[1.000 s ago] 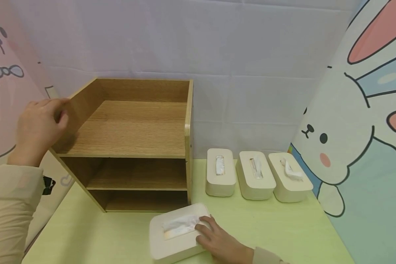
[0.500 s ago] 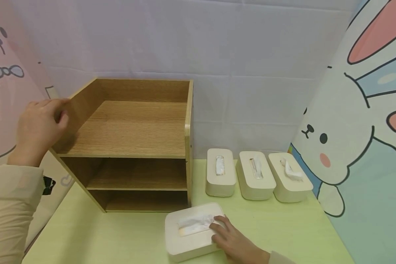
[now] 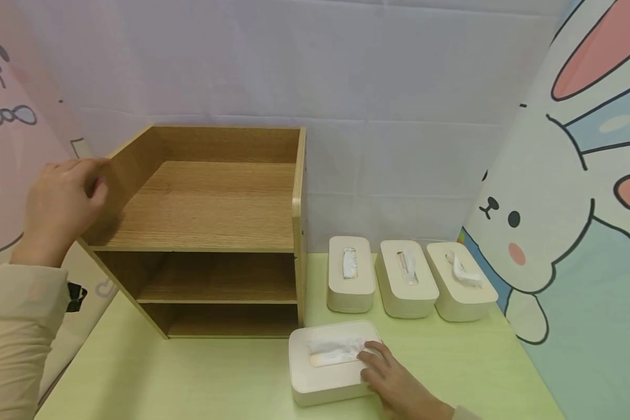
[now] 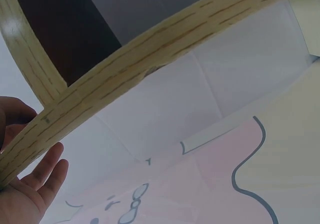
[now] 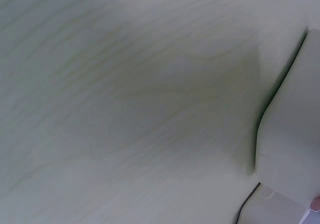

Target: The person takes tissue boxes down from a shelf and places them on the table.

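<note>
My left hand (image 3: 63, 204) grips the top edge of the left side panel of a wooden shelf (image 3: 205, 204). In the left wrist view the fingers of that hand (image 4: 30, 194) lie on both sides of the panel's edge (image 4: 120, 66). On the table before the shelf's right front corner lies a cream tissue box (image 3: 315, 379), with white tissue in its slot. My right hand (image 3: 399, 385) holds the box at its right end, fingers bent over the top near the slot. The right thumb is hidden. The right wrist view mostly shows tabletop (image 5: 150, 103).
Three more cream tissue boxes, a left one (image 3: 350, 297), a middle one (image 3: 406, 306) and a right one (image 3: 462, 309), stand in a row right of the shelf. A white cloth (image 3: 399, 116) hangs behind. Cartoon-printed panels (image 3: 525, 256) flank the pale green table (image 3: 199, 379).
The tissue box has slid to the right along the table with my right hand on it, and has turned slightly. My left hand stays on the shelf's side panel.
</note>
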Demonstrator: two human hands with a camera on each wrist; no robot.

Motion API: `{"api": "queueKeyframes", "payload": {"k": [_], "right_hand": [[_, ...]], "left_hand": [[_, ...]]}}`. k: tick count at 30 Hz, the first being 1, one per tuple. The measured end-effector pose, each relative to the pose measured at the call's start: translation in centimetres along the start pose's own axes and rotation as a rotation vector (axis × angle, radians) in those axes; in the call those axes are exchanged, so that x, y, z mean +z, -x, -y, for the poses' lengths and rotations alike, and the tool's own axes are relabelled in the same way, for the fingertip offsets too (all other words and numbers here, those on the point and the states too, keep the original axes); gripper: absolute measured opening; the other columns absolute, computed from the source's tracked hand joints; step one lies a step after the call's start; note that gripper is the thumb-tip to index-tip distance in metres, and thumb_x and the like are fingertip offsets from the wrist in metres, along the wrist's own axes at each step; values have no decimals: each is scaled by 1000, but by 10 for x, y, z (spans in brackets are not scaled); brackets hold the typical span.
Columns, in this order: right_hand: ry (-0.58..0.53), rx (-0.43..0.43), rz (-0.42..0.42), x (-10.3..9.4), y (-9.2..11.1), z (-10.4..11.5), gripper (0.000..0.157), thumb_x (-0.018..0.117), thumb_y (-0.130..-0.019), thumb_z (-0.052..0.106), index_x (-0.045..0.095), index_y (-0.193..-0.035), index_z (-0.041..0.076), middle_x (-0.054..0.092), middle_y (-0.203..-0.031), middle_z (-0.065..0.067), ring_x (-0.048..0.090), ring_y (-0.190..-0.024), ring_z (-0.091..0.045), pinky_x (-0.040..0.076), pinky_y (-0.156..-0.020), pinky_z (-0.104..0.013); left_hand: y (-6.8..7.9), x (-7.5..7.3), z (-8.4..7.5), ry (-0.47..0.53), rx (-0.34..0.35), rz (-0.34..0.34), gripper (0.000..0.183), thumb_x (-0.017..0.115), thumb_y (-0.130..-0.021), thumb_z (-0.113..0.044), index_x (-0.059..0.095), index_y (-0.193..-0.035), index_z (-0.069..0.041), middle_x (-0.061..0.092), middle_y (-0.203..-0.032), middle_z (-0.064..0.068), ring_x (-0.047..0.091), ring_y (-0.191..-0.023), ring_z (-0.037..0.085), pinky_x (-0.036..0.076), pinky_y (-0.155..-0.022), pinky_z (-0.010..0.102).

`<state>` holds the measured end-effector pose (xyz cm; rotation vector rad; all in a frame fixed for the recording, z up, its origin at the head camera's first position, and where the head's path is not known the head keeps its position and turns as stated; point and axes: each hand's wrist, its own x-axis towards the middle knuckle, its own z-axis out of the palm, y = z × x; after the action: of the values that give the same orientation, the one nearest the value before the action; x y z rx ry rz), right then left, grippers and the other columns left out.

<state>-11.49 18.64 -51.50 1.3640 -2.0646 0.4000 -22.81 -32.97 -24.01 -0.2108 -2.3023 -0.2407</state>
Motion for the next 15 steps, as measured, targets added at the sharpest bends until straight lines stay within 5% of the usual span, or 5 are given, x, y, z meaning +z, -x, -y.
{"api": "queueKeyframes", "payload": {"k": [9, 15], "right_hand": [[33, 59, 14, -7, 13, -5, 37, 19, -88, 8, 56, -93, 14, 57, -107, -9, 52, -103, -32, 51, -77, -50], [35, 96, 7, -12, 23, -11, 38, 21, -93, 15, 58, -101, 13, 57, -108, -11, 51, -104, -34, 37, -100, -37]], "left_hand": [[0, 1, 2, -4, 11, -21, 30, 48, -81, -5, 62, -107, 3, 62, -99, 29, 50, -85, 48, 37, -79, 54], [0, 1, 1, -2, 7, -18, 30, 48, -81, -5, 62, -107, 3, 62, -100, 29, 50, -86, 48, 37, -79, 54]]}}
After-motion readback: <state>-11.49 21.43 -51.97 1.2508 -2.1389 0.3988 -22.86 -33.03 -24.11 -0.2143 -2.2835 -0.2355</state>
